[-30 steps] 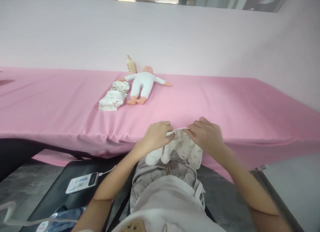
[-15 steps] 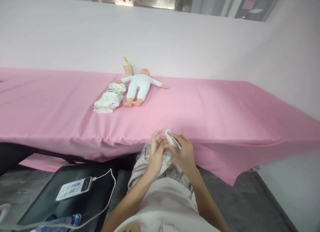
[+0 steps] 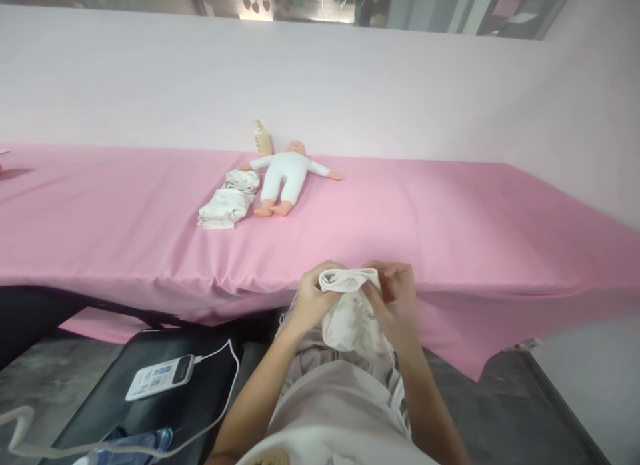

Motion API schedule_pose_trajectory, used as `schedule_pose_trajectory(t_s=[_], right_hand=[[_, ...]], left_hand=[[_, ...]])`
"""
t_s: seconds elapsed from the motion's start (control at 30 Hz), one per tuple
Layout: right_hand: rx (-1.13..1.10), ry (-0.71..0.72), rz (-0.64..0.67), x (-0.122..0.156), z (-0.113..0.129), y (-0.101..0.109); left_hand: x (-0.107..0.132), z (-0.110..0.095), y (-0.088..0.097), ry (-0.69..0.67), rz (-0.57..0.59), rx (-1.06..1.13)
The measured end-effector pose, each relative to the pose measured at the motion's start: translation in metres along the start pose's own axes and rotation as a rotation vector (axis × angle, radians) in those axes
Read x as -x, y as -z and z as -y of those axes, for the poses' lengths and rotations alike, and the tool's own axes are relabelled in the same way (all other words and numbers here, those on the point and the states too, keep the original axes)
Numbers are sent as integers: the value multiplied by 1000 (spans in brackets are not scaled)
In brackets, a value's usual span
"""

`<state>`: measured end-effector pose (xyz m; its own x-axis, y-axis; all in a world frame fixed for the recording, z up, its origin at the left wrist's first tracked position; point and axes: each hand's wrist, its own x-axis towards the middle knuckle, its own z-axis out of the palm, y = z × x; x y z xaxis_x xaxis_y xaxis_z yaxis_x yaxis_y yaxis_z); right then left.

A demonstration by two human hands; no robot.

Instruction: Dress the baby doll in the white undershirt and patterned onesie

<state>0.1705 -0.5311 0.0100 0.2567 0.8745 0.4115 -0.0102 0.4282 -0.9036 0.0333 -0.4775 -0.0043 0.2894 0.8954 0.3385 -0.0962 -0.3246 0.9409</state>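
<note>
A small white baby garment point(image 3: 353, 325) with a faint print hangs over my lap, its folded edge band facing up. My left hand point(image 3: 311, 299) pinches the left end of that band, thumb in front. At the other end my right hand point(image 3: 399, 303) is closed on the band, its thumb at the edge; some of its fingers are blurred. Beyond my hands, a doll point(image 3: 285, 175) in a white suit lies on its back with arms spread. Beside its legs is a stack of folded light cloths point(image 3: 227, 205).
A pink cloth point(image 3: 450, 225) covers the long table up to the wall. Behind the doll stands a pale yellow bottle point(image 3: 263, 139). To my left, a black chair point(image 3: 200, 398) holds a white device point(image 3: 160, 378) with a cable and a plastic bottle point(image 3: 133, 445).
My hands have moved apart and slightly right. The garment, bunched between my fingers before, is now spread with its band stretched between both hands. The view has shifted slightly.
</note>
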Motion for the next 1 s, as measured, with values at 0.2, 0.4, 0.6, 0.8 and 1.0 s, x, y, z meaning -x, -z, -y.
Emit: schedule_pose_trajectory(t_s=[0.2,0.4,0.6,0.8,1.0], right_hand=[[379,170,27,2,-9,3],[377,91,93,7,1,-2],[168,-130,80,7,1,2],[153,-86,24,0,8,6],[157,-52,-14,-3,10,9]], left_hand=[[7,-4,-6,-103,-108,-92],[18,2,-9,-183,-138,-196],[24,3,-8,-490,-38,-368],[21,-8,6,-497,12,-555],[19,-13,17,-467,-35,-670]])
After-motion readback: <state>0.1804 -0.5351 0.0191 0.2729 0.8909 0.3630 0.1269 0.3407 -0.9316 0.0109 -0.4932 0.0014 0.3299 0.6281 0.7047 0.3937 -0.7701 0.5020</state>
